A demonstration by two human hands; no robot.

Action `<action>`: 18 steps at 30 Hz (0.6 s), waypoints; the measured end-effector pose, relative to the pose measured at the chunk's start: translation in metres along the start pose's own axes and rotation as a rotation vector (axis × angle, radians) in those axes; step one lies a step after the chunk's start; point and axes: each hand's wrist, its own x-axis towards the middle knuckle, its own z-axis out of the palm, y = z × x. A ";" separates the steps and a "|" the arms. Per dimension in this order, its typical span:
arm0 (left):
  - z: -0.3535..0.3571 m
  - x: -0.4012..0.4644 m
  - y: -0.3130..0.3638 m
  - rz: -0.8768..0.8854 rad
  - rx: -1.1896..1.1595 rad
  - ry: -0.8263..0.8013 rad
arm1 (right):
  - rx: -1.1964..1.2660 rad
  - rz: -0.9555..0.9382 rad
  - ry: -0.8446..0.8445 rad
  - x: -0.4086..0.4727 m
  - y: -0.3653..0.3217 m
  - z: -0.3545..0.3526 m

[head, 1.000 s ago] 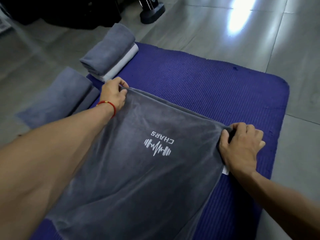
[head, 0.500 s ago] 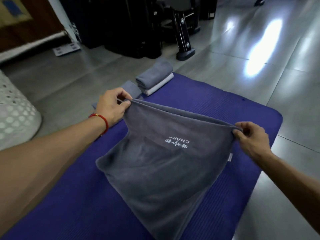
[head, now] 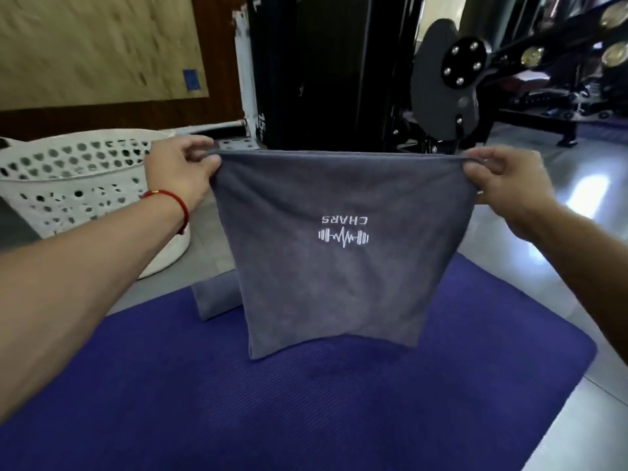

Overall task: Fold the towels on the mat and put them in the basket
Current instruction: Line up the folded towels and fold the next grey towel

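A grey towel (head: pixel 336 287) with a white "CHARS" logo hangs in the air, folded double, above the purple mat (head: pixel 272 402). My left hand (head: pixel 180 175) pinches its top left corner and my right hand (head: pixel 503 178) pinches its top right corner, so the top edge is stretched level between them. The towel's lower edge is off the mat. A white perforated basket (head: pixel 68 192) stands on the floor at the left, beyond the mat. Another folded grey towel (head: pixel 214 297) lies at the mat's far edge, partly hidden behind the hanging one.
Black gym machines (head: pixel 373 73) stand close behind the mat. A wooden wall panel (head: pixel 102 49) is at the back left. Glossy grey floor tiles (head: pixel 560 212) lie to the right of the mat.
Both hands have lifted the towel from the mat up into the air, and it now hangs free. My view has tilted up, bringing the basket and the machines into sight.
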 end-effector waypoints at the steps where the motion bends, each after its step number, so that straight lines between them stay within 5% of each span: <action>1: -0.014 0.003 0.001 0.010 0.027 0.027 | -0.008 -0.001 -0.001 0.004 -0.010 0.003; 6: -0.067 0.007 -0.007 0.056 0.163 0.018 | -0.125 -0.047 -0.041 0.011 -0.042 0.023; 9: -0.079 0.006 -0.019 -0.066 0.280 0.005 | -0.269 -0.068 -0.012 0.011 -0.045 0.048; 13: -0.069 -0.004 -0.024 -0.407 -0.027 -0.049 | 0.012 0.199 -0.097 0.019 -0.023 0.091; 18: -0.050 -0.004 -0.032 -0.538 -0.213 0.018 | 0.246 0.310 -0.050 0.024 -0.013 0.122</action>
